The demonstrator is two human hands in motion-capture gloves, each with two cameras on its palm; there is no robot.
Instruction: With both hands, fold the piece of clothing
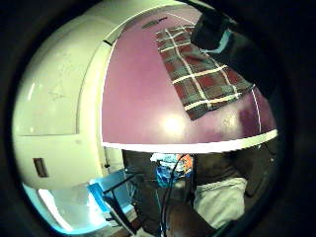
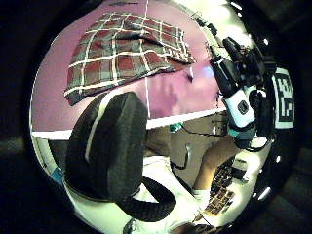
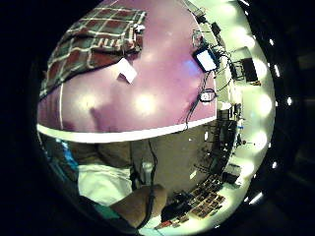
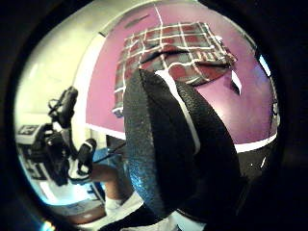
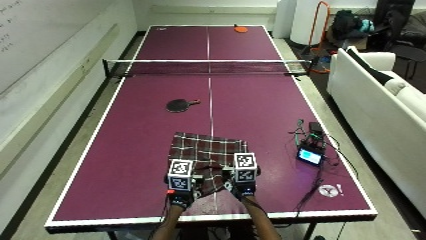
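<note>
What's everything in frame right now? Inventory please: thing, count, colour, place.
table: 1, purple with white lines, fills the view
net: 1, dark, across the table's middle
piece of clothing: 1, dark red plaid, near end of the table
paddle: 1, black, near half, beyond the clothing
second paddle: 1, orange, far end
device with screen: 1, black, cabled, right of the clothing
sofa: 1, white, right of the table
left hand: black glove, at the clothing's near edge
right hand: black glove, same edge

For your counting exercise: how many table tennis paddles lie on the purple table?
2. A black paddle lies on the near half, left of the centre line, beyond the plaid garment. An orange paddle lies at the far end. None seems hidden.
</note>
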